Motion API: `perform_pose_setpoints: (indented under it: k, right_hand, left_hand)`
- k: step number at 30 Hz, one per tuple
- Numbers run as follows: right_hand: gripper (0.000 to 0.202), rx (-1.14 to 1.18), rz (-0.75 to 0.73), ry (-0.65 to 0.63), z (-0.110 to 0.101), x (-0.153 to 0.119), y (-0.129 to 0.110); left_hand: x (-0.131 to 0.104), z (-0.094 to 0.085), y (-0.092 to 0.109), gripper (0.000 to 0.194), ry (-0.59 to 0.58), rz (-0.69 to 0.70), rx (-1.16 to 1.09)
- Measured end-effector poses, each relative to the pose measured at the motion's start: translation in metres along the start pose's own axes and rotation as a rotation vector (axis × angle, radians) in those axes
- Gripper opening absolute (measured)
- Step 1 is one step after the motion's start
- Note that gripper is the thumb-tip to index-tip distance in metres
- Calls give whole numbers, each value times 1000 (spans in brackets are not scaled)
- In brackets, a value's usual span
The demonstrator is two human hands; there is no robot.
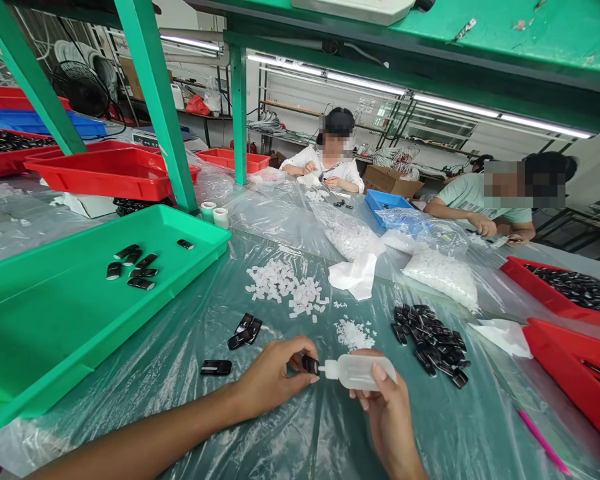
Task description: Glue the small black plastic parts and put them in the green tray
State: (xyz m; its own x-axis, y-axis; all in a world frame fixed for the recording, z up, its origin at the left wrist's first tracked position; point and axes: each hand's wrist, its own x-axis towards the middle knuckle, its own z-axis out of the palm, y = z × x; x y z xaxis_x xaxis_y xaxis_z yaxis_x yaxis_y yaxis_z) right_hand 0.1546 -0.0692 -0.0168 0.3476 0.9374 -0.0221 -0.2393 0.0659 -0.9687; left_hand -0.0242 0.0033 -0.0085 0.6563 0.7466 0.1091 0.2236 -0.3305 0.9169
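Observation:
Between the thumb and fingers of my left hand is a small black plastic casing, its end turned to the right. My right hand grips a translucent white squeeze bottle, lying sideways. The bottle's narrow nozzle meets or nearly meets the end of the casing; whether they touch I cannot tell. A few black casings lie beyond my left wrist, with a single one beside them. Past my hands are heaps of small white pieces and finer white bits.
A green tray at left holds several black casings. A pile of casings lies right of the bottle. Red trays line the right edge, near a pink stick. Bags of white pieces lie farther back. Two people work across the table.

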Motion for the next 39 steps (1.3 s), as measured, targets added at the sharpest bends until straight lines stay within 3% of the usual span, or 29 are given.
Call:
perform_pose_setpoints:
  k: [5,16,24,33,39]
  right_hand:
    - [31,356,128,-6,5,6,-8]
    - [27,514,188,-39,1,7,-11]
    - [27,346,178,-16,3,7,-5]
    - [30,130,137,-26,-1,7,3]
    - [30,-40,76,-12,-2,7,4]
  left_hand:
    - [-1,2,-3,14,23,16,-48]
    - [-1,0,0,12,5,-34,-16]
    - [2,0,-7,27,-40,-100,-193]
    - [1,-1,-2,24,68,-13,4]
    - [1,-1,-4,21,60,4,18]
